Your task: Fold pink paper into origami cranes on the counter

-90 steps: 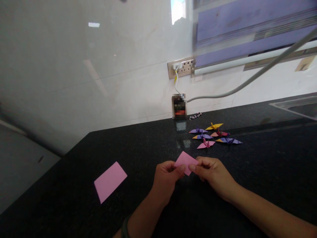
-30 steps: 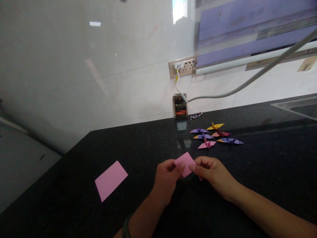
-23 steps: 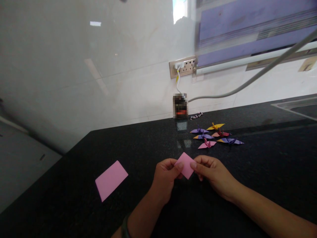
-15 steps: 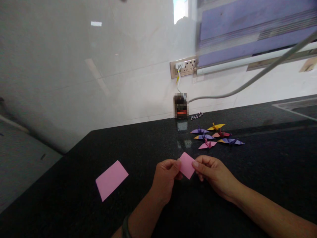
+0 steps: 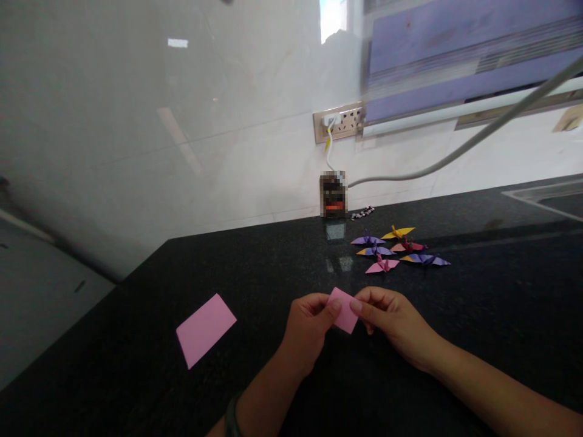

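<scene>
Both my hands pinch a small folded pink paper [image 5: 345, 310] just above the black countertop [image 5: 478, 303]. My left hand [image 5: 306, 328] grips its left edge between thumb and fingers. My right hand [image 5: 392, 321] grips its right edge the same way. A second pink paper sheet [image 5: 206, 328] lies flat on the counter to the left of my hands. Several folded paper cranes [image 5: 395, 250] in purple, yellow, red and pink sit beyond my hands.
A small dark device [image 5: 333, 194] stands against the white wall, wired to a socket strip [image 5: 339, 123]. A grey hose [image 5: 460, 147] crosses the wall. A sink rim [image 5: 542, 194] shows at far right. The counter's edge drops off at left.
The pink paper between my hands has turned and now shows a smaller face, lower between my fingertips. The sheet on the counter and the cranes have stayed put.
</scene>
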A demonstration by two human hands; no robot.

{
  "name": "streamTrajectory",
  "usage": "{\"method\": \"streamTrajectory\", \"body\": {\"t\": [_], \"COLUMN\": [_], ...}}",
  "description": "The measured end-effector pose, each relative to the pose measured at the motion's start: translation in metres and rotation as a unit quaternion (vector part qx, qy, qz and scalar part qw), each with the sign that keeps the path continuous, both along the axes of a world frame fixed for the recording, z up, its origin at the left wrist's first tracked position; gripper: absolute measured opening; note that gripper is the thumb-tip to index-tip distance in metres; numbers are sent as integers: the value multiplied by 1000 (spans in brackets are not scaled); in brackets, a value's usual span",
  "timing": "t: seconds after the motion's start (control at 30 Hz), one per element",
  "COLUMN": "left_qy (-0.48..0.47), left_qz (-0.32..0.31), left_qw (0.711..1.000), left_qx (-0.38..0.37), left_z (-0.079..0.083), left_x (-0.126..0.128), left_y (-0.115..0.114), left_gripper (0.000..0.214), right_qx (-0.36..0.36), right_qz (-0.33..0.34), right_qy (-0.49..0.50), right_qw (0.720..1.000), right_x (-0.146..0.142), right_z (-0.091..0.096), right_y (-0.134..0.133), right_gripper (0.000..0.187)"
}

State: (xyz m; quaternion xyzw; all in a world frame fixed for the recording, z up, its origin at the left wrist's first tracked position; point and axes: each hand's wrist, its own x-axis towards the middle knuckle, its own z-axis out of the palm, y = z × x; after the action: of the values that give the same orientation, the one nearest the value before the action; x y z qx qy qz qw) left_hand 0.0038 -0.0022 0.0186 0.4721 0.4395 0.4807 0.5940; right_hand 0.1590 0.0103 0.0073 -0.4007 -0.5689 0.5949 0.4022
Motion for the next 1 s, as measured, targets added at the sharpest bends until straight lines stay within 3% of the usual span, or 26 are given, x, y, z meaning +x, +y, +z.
{"method": "streamTrajectory", "body": {"t": [0.2,0.4,0.5,0.6,0.8,1.0], "left_qy": [37,0,-15,-34,-45,-43], "left_qz": [32,30,26,41,52,41], "left_qw": [999,1000,999,998,997,998], "left_qx": [-1,-7,-22,-27,-36,-35], "left_z": [-5,-4,-5,-6,-3,-4], "left_x": [-5,-4,-3,-3,-1,-1], "left_y": [2,2,3,3,2,1], "left_gripper": [27,28,26,26,28,29], "right_qx": [-1,5,10,46,166,184], "right_qz": [-15,-16,-53,-82,-105,-119], "right_qy": [-6,-15,9,24,-83,-116], "right_qw": [1000,1000,999,995,977,969], "right_x": [-1,-1,-3,-3,-2,-2], "right_z": [2,3,2,-1,-4,-2], "right_y": [0,0,0,0,-2,-1], "right_gripper": [23,23,20,22,11,8]}}
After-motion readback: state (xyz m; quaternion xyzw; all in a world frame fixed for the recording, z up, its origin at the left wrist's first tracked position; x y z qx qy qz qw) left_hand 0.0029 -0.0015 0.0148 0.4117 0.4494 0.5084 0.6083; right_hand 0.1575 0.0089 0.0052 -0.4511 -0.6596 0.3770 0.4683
